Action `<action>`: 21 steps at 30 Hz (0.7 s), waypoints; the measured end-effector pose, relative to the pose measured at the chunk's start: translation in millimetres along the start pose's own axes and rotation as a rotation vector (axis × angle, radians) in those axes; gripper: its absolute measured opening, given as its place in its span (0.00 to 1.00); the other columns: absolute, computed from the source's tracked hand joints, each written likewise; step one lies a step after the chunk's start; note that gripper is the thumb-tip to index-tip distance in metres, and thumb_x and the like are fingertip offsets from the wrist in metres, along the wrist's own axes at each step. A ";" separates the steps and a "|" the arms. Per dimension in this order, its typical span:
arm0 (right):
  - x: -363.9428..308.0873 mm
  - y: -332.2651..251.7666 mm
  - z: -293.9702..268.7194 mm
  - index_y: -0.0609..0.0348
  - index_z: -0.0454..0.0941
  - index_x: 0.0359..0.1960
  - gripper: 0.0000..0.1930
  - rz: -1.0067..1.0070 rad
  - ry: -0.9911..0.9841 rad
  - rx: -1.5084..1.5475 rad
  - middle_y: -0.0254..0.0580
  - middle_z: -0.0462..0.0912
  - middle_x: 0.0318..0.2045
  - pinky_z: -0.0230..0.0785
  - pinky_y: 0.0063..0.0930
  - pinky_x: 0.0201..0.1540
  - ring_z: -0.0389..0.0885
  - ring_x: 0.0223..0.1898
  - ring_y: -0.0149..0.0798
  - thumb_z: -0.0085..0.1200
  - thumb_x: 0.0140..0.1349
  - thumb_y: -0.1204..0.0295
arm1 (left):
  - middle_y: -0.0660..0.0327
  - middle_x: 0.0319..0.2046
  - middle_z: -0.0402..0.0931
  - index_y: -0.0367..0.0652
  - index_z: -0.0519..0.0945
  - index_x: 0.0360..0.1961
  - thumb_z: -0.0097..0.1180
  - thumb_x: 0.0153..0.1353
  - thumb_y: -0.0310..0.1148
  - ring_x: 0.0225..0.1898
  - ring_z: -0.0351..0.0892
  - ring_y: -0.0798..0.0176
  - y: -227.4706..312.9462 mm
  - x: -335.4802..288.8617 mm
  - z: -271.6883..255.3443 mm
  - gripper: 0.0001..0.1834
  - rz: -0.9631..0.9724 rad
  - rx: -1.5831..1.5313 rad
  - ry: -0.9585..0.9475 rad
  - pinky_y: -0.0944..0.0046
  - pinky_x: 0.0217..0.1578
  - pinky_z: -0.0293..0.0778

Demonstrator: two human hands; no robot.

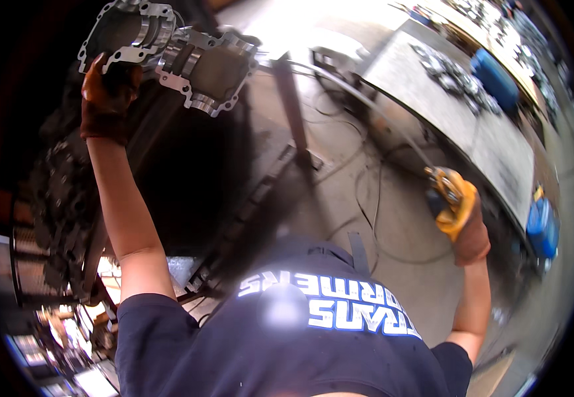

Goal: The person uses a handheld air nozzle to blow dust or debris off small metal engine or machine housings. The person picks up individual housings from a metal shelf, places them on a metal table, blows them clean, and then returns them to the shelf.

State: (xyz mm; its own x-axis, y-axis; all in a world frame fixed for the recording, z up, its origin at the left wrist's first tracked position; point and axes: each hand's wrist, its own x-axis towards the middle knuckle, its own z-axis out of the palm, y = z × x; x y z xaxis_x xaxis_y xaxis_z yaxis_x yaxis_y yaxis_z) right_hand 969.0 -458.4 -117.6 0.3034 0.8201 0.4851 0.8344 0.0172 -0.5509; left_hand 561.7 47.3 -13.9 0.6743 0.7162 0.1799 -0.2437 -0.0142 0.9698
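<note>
At the upper left, my left hand (109, 89), in a brown-orange work glove, grips the near edge of a machined metal casting (123, 54) with open cavities and curved bearing seats. A similar section of casting (215, 71) adjoins it on the right; I cannot tell whether the two are one piece. On the right side, my right hand (457, 213) wears a yellow and brown glove. Its fingers are closed around the brass-coloured end of an air blow gun (393, 122) with a long thin tube. The tube slants up and left toward the castings, its tip lost in glare.
A grey-topped table (432, 86) stands at the upper right, bearing several metal parts (455, 76) and a blue container (495, 76). Another blue jug (542, 228) is by its near corner. Dark hoses (376, 192) loop over the floor. A dark metal frame (293, 109) stands beneath the castings.
</note>
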 end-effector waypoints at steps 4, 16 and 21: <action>-21.5 -0.8 -16.1 0.57 0.76 0.41 0.15 -0.041 -0.053 -0.512 0.48 0.79 0.23 0.71 0.39 0.34 0.79 0.28 0.51 0.62 0.52 0.67 | 0.61 0.35 0.77 0.38 0.74 0.40 0.56 0.61 0.34 0.38 0.74 0.66 -141.6 58.1 63.2 0.11 0.204 0.685 0.110 0.65 0.39 0.72; -80.2 56.9 -9.6 0.64 0.79 0.40 0.16 0.695 -0.084 -0.376 0.56 0.81 0.27 0.71 0.34 0.32 0.80 0.29 0.55 0.63 0.52 0.68 | 0.58 0.39 0.78 0.44 0.75 0.46 0.51 0.61 0.41 0.39 0.79 0.53 -465.1 162.0 23.3 0.16 0.004 0.469 0.024 0.53 0.34 0.80; -69.8 77.0 37.5 0.57 0.78 0.39 0.16 0.783 -0.258 -0.401 0.52 0.81 0.26 0.71 0.35 0.31 0.79 0.29 0.54 0.65 0.49 0.66 | 0.57 0.37 0.76 0.40 0.75 0.42 0.62 0.50 0.27 0.36 0.78 0.57 -443.7 125.6 265.2 0.17 -0.741 -0.055 -0.021 0.61 0.32 0.77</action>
State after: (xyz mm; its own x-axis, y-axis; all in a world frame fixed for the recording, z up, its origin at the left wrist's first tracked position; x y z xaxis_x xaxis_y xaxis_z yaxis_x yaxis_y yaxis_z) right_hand 994.8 -492.8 -219.3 0.7776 0.6169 -0.1213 0.5454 -0.7579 -0.3580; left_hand 939.4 -41.5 -377.8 0.6887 0.5107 -0.5146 0.2461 0.5029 0.8286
